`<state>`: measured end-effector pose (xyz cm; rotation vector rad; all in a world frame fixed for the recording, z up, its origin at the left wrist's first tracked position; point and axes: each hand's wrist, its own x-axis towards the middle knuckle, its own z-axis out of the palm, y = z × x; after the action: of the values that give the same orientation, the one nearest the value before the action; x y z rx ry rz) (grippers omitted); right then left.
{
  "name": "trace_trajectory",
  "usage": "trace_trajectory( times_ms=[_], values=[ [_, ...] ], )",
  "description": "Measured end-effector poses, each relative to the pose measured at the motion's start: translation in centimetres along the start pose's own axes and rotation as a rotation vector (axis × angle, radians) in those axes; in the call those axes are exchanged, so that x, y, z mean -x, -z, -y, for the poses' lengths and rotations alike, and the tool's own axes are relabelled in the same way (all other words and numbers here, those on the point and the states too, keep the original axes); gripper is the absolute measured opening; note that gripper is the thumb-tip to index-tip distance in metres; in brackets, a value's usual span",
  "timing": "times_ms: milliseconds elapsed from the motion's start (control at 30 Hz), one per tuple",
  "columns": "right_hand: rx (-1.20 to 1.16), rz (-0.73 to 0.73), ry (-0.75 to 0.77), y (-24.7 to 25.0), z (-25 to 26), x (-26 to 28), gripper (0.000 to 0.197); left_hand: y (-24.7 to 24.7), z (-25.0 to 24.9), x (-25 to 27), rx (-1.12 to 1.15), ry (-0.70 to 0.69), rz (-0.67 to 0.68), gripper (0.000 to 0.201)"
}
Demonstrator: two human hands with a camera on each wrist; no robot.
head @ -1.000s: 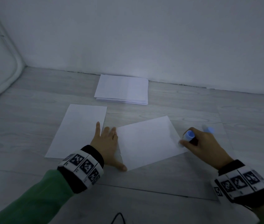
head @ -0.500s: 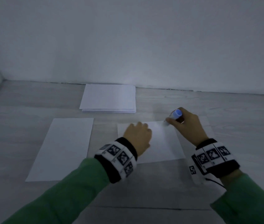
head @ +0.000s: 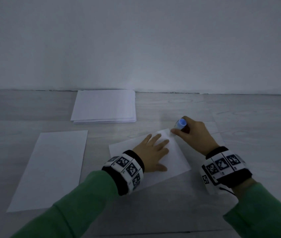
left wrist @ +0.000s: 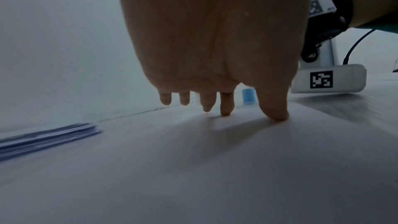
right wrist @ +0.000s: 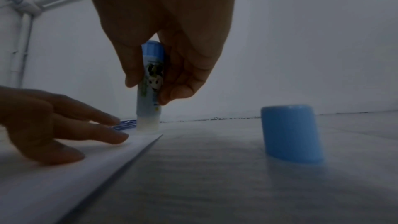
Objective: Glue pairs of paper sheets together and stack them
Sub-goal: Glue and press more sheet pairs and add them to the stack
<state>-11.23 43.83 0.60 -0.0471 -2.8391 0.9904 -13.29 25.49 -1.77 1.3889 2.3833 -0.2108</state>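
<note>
A white sheet [head: 177,157] lies tilted on the grey wooden floor in front of me. My left hand [head: 153,150] lies flat on it with fingers spread, pressing it down; the left wrist view shows the fingertips [left wrist: 277,115] touching the paper [left wrist: 193,168]. My right hand [head: 193,133] grips a blue glue stick [head: 181,124] upright, and the right wrist view shows its white tip [right wrist: 148,125] standing on the sheet's far right corner [right wrist: 150,136]. The blue cap [right wrist: 290,132] stands on the floor to the right of the sheet. A second single sheet [head: 53,167] lies to the left.
A stack of white sheets [head: 104,106] lies by the base of the white wall [head: 136,48]. Bare floor [head: 248,117] stretches to the right. White pipes [right wrist: 23,40] run along the wall at the left in the right wrist view.
My left hand went from the sheet's left edge onto its middle and its fingers have spread flat. My right hand carried the glue stick from the right edge to the far right corner.
</note>
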Motion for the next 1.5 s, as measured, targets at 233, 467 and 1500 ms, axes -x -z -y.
trace_trajectory(
  times_ms=[233, 467, 1500],
  values=[
    [0.063, 0.09, 0.061, -0.4, 0.2, -0.8, 0.023, 0.4, 0.0, -0.7, 0.034, 0.004, 0.041, 0.071],
    [0.089, 0.115, 0.085, 0.2, -0.2, 0.9, 0.026, 0.7, -0.1, -0.7, 0.069, 0.028, 0.052, 0.071],
    [-0.175, -0.114, -0.246, 1.9, -1.3, 7.6, 0.025, 0.4, 0.9, 4.9, 0.518, 0.132, -0.103, 0.049]
  ],
)
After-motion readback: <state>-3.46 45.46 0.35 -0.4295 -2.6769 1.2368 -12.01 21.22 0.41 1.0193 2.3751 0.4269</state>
